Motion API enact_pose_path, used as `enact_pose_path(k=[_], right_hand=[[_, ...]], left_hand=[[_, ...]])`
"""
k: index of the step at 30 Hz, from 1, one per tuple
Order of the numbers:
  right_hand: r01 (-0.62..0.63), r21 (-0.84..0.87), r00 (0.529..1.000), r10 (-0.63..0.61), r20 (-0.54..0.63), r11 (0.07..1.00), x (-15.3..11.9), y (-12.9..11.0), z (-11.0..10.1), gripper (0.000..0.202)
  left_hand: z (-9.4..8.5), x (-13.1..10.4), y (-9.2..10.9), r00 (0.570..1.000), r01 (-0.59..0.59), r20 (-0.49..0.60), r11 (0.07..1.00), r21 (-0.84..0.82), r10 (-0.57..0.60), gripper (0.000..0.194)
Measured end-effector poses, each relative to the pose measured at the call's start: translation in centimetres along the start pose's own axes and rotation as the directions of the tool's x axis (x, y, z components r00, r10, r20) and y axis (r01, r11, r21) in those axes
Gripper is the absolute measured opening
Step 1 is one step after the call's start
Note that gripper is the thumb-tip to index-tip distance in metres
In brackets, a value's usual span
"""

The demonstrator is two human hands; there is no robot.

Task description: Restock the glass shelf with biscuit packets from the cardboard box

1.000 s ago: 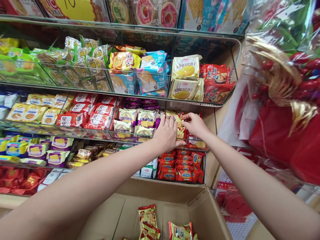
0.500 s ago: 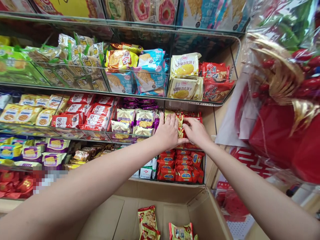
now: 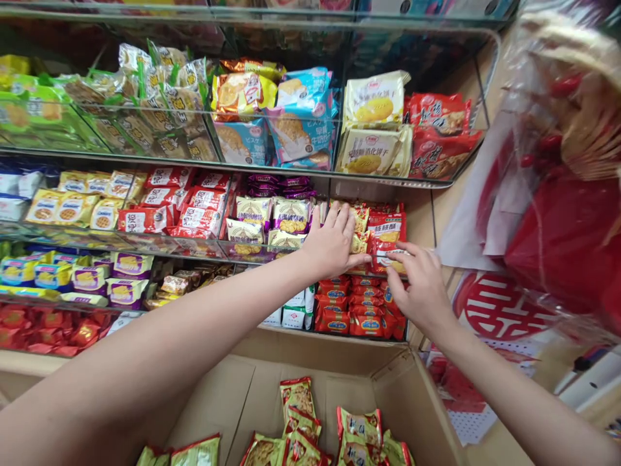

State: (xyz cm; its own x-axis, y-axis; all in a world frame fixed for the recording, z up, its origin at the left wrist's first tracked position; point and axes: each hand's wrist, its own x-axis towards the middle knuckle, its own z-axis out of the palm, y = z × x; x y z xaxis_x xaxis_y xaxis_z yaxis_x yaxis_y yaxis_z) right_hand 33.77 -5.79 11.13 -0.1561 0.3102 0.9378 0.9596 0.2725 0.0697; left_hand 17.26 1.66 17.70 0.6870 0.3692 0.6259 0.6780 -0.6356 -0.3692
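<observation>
My left hand [image 3: 332, 241] lies with its fingers stretched out over gold-and-red snack packets [image 3: 359, 243] in a bin at the right end of the middle shelf. Its palm covers part of that stack. Just beside it, my right hand [image 3: 418, 285] is open, thumb and fingers apart and slightly bent. Its fingertips are in front of red walnut-cookie packets [image 3: 387, 224]; whether they touch is hard to tell. Under both hands stands a cardboard box [image 3: 233, 395] with more gold packets [image 3: 359, 424] inside.
Clear-fronted shelves hold cream biscuit packets [image 3: 373, 152], blue biscuit packets [image 3: 297, 133] and small red packets [image 3: 334, 320]. A plastic-wrapped red decoration [image 3: 563, 233] hangs at the right. A red paper-cut sign [image 3: 499, 307] is below it.
My right hand has drawn back down and right from the packets, and its fingers have spread. My left hand stays on the gold packets. The view has tilted down, showing more of the box.
</observation>
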Motion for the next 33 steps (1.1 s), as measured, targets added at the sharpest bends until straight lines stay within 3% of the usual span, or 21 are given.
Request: enact_pose_path(k=[2,4,5,6,7,9,10,11,12,13,15,18,22,26,29,33], right_hand=[[-0.002,0.056,1.000,0.003,-0.007,0.998,-2.0,-1.3,-0.6,0.023],[0.049,0.188,0.991,-0.071,0.110,0.981,-5.1,-3.1,-1.1,0.025],[0.085,0.268,0.962,-0.149,0.228,0.960,-7.0,-4.1,-1.2,0.025],[0.103,0.346,0.899,-0.236,0.368,0.933,-8.9,-5.1,-1.1,0.022],[0.090,0.410,0.804,-0.309,0.508,0.908,-10.7,-6.1,-0.9,0.019],[-0.084,0.440,0.589,-0.312,0.746,0.894,-13.7,-7.6,0.4,0.016],[-0.225,0.392,0.491,-0.243,0.836,0.892,-14.9,-8.2,1.4,0.016],[-0.362,0.314,0.403,-0.157,0.902,0.878,-15.8,-8.7,2.6,0.015],[-0.471,0.226,0.325,-0.071,0.943,0.853,-16.4,-9.1,4.0,0.014],[-0.546,0.138,0.257,0.008,0.966,0.826,-16.9,-9.4,5.5,0.012],[-0.610,-0.006,0.162,0.132,0.978,0.792,-17.6,-10.3,8.4,0.017],[-0.680,-0.155,0.078,0.281,0.957,0.717,-18.7,-12.3,11.7,0.025],[-0.790,-0.237,0.022,0.413,0.910,0.565,-20.7,-15.2,13.5,0.035],[-0.890,-0.171,0.012,0.395,0.919,0.423,-21.4,-16.4,13.5,0.022],[-0.949,-0.047,0.076,0.369,0.926,0.312,-20.4,-16.1,12.8,0.018],[-0.982,0.138,0.179,0.402,0.898,0.127,-17.4,-15.3,10.9,0.020]], left_hand=[[-0.9,-1.6,-0.7,0.992,-0.124,-0.003,0.991,-0.058,0.124,0.056],[-1.5,-4.5,-1.4,0.947,-0.301,0.059,0.937,-0.179,0.316,0.043],[-1.4,-6.4,-1.6,0.905,-0.375,0.106,0.891,-0.257,0.412,0.042],[-1.1,-8.5,-1.7,0.857,-0.422,0.155,0.840,-0.340,0.492,0.042],[-0.6,-10.7,-1.7,0.810,-0.434,0.207,0.797,-0.419,0.549,0.041],[1.2,-15.3,-1.5,0.741,-0.318,0.355,0.763,-0.562,0.570,0.035],[2.3,-17.5,-1.3,0.707,-0.175,0.473,0.778,-0.603,0.526,0.031],[3.5,-19.5,-1.1,0.648,0.018,0.615,0.798,-0.602,0.449,0.026],[4.7,-21.2,-1.0,0.564,0.216,0.748,0.811,-0.544,0.352,0.025],[5.8,-22.6,-1.0,0.499,0.303,0.809,0.811,-0.500,0.311,0.027],[7.5,-24.5,-1.1,0.424,0.407,0.863,0.794,-0.452,0.274,0.034],[8.8,-25.7,-1.4,0.403,0.490,0.874,0.742,-0.458,0.273,0.043],[9.9,-26.4,-1.4,0.405,0.617,0.887,0.650,-0.444,0.221,0.042],[11.3,-27.1,-1.4,0.370,0.756,0.922,0.540,-0.369,0.112,0.053],[11.4,-27.3,-1.3,0.304,0.856,0.951,0.420,-0.302,0.064,0.065],[9.4,-26.5,-0.4,0.254,0.945,0.964,0.193,-0.265,0.081,0.068]])
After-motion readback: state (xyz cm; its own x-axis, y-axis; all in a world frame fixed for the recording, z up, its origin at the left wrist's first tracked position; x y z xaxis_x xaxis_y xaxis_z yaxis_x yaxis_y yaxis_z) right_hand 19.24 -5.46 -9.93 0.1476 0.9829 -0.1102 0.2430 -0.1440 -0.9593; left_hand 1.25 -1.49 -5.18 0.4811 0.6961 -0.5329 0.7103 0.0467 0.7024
